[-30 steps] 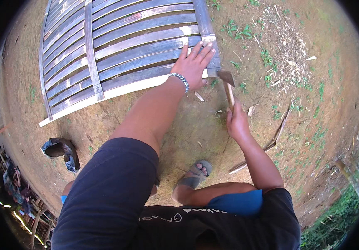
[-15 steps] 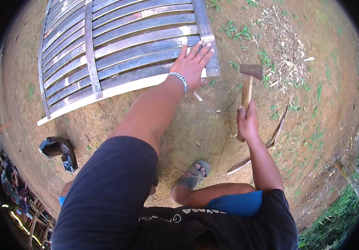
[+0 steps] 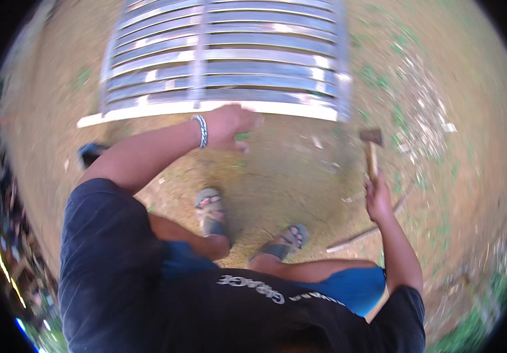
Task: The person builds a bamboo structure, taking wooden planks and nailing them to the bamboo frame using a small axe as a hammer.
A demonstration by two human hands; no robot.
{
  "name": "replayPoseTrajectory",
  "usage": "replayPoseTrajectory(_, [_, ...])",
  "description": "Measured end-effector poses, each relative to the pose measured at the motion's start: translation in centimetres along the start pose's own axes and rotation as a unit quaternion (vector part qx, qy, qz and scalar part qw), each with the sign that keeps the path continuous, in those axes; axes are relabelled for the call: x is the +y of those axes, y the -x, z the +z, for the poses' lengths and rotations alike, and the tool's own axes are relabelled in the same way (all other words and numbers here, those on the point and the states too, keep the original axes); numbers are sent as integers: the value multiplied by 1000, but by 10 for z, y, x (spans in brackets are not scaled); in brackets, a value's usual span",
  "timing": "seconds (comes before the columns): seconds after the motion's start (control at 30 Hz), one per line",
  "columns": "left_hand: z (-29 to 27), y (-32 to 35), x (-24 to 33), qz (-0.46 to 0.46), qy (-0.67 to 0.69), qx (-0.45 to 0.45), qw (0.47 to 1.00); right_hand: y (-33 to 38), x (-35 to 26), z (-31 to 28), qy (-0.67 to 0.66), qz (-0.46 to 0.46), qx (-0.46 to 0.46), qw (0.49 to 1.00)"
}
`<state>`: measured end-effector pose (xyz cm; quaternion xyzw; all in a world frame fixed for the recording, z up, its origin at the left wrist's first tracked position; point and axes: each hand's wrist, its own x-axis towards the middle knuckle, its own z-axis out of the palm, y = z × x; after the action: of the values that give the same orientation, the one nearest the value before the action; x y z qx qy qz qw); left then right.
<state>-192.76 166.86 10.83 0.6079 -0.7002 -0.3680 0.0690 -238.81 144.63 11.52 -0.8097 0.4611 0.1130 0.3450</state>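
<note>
My right hand is closed round the wooden handle of a hatchet, its dark metal head uppermost, to the right of a slatted panel. My left hand is open, thumb apart from the fingers, and somewhat blurred by motion; a braided bracelet circles the wrist. It overlaps the near edge of the slatted panel, and I cannot tell if it touches. That panel has long greyish slats running across, joined by upright crosspieces. A pale strip runs along its near edge.
Wood shavings lie scattered on the dirt at the right, among small green plants. A thin stick rests near my right forearm. A dark object lies beyond my left arm, partly covered. My sandalled feet stand on the dirt.
My left hand has left the panel's right corner and moved left along its near edge. The view has shifted, showing both feet. The hatchet stays in my right hand.
</note>
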Motion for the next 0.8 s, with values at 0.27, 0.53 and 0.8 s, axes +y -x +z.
replayPoseTrajectory(0.27, [71, 265, 16, -397, 334, 302, 800, 24, -95, 46, -48, 23, -160, 986])
replayPoseTrajectory(0.53, [171, 404, -105, -613, 156, 706, 319, 51, -195, 96, -29, -18, -274, 961])
replayPoseTrajectory(0.8, [196, 424, -171, -772, 169, 398, 465, 50, -219, 102, 58, -63, -305, 949])
